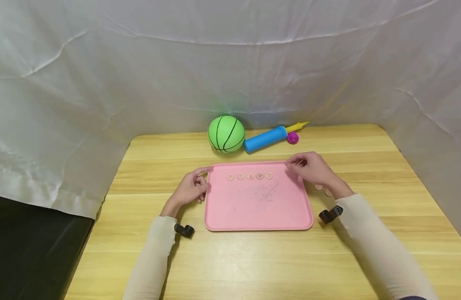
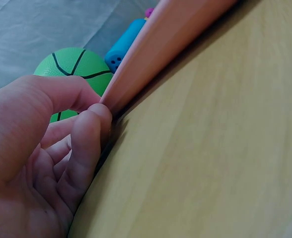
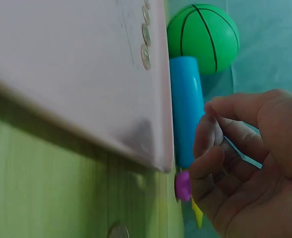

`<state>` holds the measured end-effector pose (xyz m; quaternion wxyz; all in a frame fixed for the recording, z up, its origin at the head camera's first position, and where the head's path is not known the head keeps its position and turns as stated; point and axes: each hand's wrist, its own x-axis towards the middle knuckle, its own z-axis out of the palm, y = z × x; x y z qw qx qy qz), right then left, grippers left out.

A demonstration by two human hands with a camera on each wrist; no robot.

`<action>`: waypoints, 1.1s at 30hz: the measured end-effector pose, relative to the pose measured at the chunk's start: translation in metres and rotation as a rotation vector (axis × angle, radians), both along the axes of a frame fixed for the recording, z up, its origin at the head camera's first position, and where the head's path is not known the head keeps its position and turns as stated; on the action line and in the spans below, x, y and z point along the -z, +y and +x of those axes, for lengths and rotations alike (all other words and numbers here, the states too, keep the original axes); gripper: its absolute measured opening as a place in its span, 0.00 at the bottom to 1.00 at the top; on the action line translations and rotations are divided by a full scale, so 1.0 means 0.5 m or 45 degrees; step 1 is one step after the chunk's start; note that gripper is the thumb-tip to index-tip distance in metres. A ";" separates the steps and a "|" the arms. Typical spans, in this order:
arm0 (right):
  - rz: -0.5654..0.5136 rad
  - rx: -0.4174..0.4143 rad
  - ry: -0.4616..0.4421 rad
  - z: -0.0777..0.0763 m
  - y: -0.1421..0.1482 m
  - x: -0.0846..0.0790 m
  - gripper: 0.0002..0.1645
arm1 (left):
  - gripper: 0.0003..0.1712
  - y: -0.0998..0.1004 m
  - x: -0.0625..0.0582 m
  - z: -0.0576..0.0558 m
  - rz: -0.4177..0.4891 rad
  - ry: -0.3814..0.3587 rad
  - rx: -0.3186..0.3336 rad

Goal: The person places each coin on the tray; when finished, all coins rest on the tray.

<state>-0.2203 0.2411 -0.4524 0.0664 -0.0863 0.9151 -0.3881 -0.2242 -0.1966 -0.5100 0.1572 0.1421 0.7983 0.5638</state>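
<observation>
A pink tray [image 1: 258, 212] lies on the table with several coins [image 1: 251, 176] in a row near its far edge. My left hand [image 1: 190, 188] holds the tray's left edge near the far corner; its thumb and a fingertip meet the rim in the left wrist view, the other fingers curled. Above the tray's far right corner, my right hand [image 1: 310, 167] pinches a thin coin [image 3: 218, 135], seen nearly edge-on and partly covered by the fingers. Two more coins [image 1: 318, 187] show on the table under the right wrist, right of the tray.
Behind the tray sit a green ball [image 1: 226, 133] with black lines and a blue hand pump [image 1: 265, 139] with a yellow nozzle [image 1: 296, 126]. A small purple ring-like piece [image 1: 292, 138] lies by the nozzle. Pale cloth [image 1: 215, 75] hangs behind the table [image 1: 230, 266].
</observation>
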 end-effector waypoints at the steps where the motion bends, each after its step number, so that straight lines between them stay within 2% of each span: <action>1: 0.009 0.001 0.007 0.001 0.005 -0.001 0.15 | 0.36 -0.001 0.001 0.000 0.001 0.000 0.000; 7: 0.033 0.024 0.005 0.017 0.035 -0.008 0.17 | 0.37 -0.002 0.006 0.000 0.006 -0.007 0.000; 14: 0.046 0.040 -0.004 0.032 0.078 -0.022 0.20 | 0.36 -0.008 -0.001 -0.001 -0.009 0.014 -0.003; 26: 0.111 0.114 -0.004 0.045 0.130 -0.009 0.24 | 0.36 -0.004 -0.001 -0.002 -0.008 -0.009 0.000; 33: 0.159 0.168 0.058 0.052 0.166 0.007 0.14 | 0.36 -0.001 0.002 -0.001 -0.008 -0.004 -0.006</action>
